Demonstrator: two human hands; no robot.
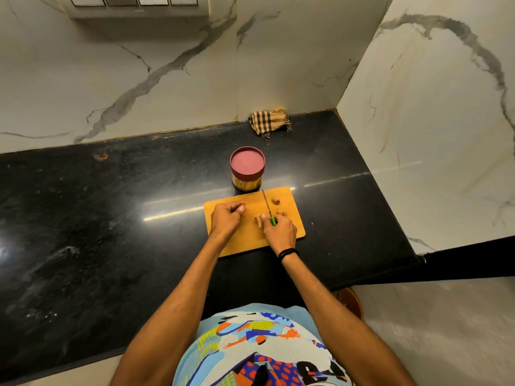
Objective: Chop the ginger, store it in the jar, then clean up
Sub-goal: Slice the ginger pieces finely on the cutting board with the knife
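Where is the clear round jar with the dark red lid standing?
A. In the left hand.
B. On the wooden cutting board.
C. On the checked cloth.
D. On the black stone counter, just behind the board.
D: the clear round jar with the dark red lid stands on the black stone counter, behind the far edge of the wooden cutting board.

Your cutting board (248, 239): orange-tan, on a black, white-flecked counter (111, 207); at its 12 o'clock a jar (247, 183), maroon lid (247, 162), amber below; farther, at 1 o'clock, a tan-and-black checked cloth (268, 121). Your knife (269, 211): green handle; your wristband (288, 253): black. Walls (139, 79): white marble, grey-veined.
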